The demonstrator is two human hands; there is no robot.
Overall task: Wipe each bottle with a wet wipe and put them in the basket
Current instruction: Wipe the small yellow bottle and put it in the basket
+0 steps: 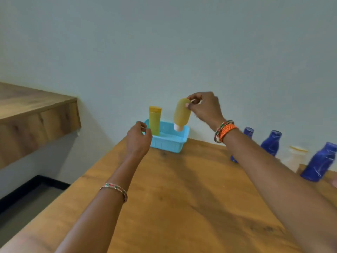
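My right hand (204, 108) pinches the base of a yellow bottle (181, 112). The bottle hangs upside down, its white cap just inside the right end of the light-blue basket (169, 143). A small whitish bit shows between that hand's fingers. A yellow tube (155, 121) stands upright in the basket's left part. My left hand (139, 138) is at the basket's left corner with curled fingers; whether it grips the rim is not clear.
Along the wall on the right of the wooden table (182, 189) stand three blue bottles (271, 143) and a pale translucent bottle (296, 156), one partly behind my right forearm. A wooden counter (36, 110) juts out at the left, with floor below.
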